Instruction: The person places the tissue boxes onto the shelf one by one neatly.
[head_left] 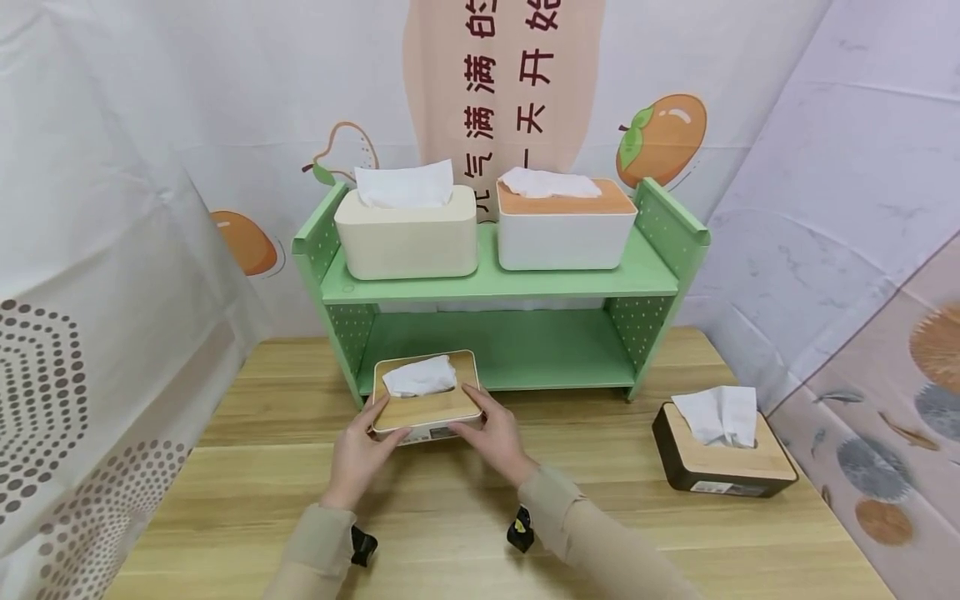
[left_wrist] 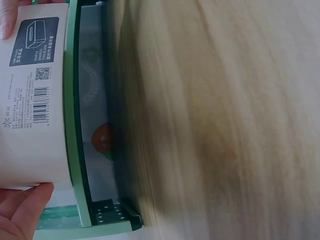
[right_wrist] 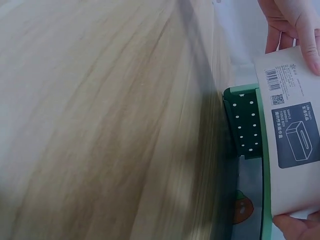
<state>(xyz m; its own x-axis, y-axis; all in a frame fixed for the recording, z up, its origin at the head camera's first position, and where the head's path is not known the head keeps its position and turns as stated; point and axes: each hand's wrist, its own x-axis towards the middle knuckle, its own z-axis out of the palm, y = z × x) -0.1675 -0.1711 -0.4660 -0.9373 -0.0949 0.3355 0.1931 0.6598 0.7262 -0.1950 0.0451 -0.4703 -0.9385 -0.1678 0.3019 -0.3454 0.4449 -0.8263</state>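
Observation:
Both hands grip a white tissue box [head_left: 426, 410] with a wooden lid and a white tissue poking out, in front of the green shelf's lower level at its left end. My left hand [head_left: 358, 454] holds the box's left end, and my right hand [head_left: 498, 437] its right end. In the left wrist view the left thumb [left_wrist: 32, 210] lies at the edge of the box's labelled white side [left_wrist: 30, 145]. The right wrist view shows the same labelled side [right_wrist: 285, 185] between the hands, with a shelf edge behind it.
On the green two-level shelf [head_left: 498, 287] stand a cream tissue box [head_left: 408, 246] and a white tissue box with an orange-brown lid [head_left: 566, 242]. A black tissue box with a wooden lid [head_left: 720, 458] sits at the right of the wooden table [head_left: 247, 500]. Printed cloth hangs behind.

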